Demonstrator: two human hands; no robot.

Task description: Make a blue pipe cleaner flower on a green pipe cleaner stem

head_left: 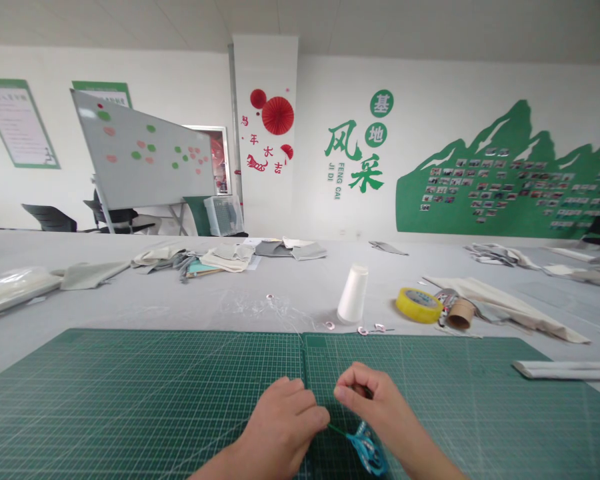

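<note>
Over the middle of the green cutting mats, my left hand (pixel 287 423) is closed, its thumb and forefinger pinching a thin green stem (pixel 337 430). At the stem's other end is a looped blue ornament (pixel 367 452) with shiny, bead-like bits, low between my hands. My right hand (pixel 380 403) is just right of the left, apart from it, with thumb and forefinger pressed together. What it pinches, if anything, is too small to make out. Beyond the mats stands a white thread cone (pixel 353 295), with small shiny rings (pixel 363 331) near its base.
Two green cutting mats (pixel 130 380) meet under my hands. Right of the thread cone lie a yellow tape roll (pixel 419 305) and a brown cardboard core (pixel 461 313). Fabric pieces (pixel 230 257) lie along the table's far side. A white rolled piece (pixel 565 369) rests on the right mat.
</note>
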